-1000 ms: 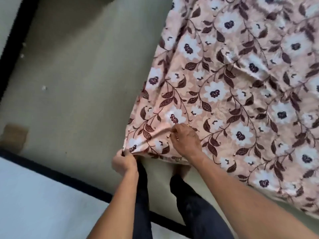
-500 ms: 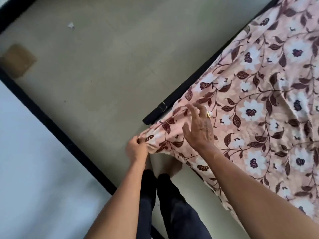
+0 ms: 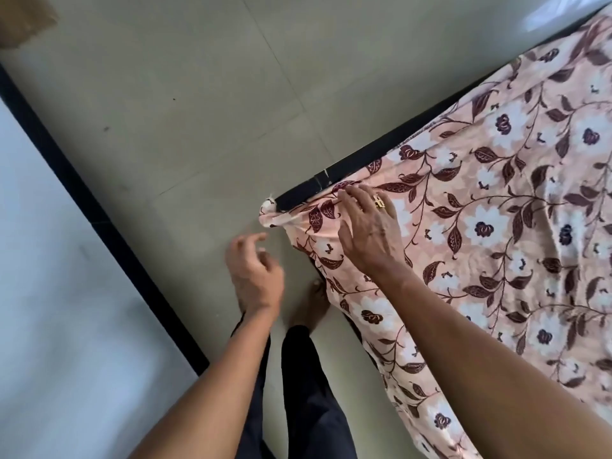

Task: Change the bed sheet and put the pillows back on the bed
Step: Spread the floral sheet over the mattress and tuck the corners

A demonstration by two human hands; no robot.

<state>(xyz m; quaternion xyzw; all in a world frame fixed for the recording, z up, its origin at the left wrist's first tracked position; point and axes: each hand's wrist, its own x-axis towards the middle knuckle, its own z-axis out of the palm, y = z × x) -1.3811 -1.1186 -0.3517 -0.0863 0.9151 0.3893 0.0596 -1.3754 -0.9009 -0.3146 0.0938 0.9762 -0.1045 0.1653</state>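
On your left is the pale surface [image 3: 49,293] with its dark border, and next to it the tiled floor [image 3: 198,127]. Over the floor, your left hand [image 3: 255,270] holds nothing now: the fingers are loosely curled, and it is just beside the bunched corner [image 3: 268,215] of the bed sheet [image 3: 496,226], not touching it. Half a second ago this hand was pinching that corner, so you have let it go. The corner sits as a small twist past the end of the dark bed frame [image 3: 347,173]; I judge this corner is pulled into place, or nearly. Your right hand [image 3: 371,226], with the ring [image 3: 380,203], lies flat on the sheet with the fingers spread and presses the cloth near the frame edge, on the same part of the sheet as before. To the right the flowered sheet covers the bed, with some wrinkles. No pillows are in view, so that part is probably not yet done
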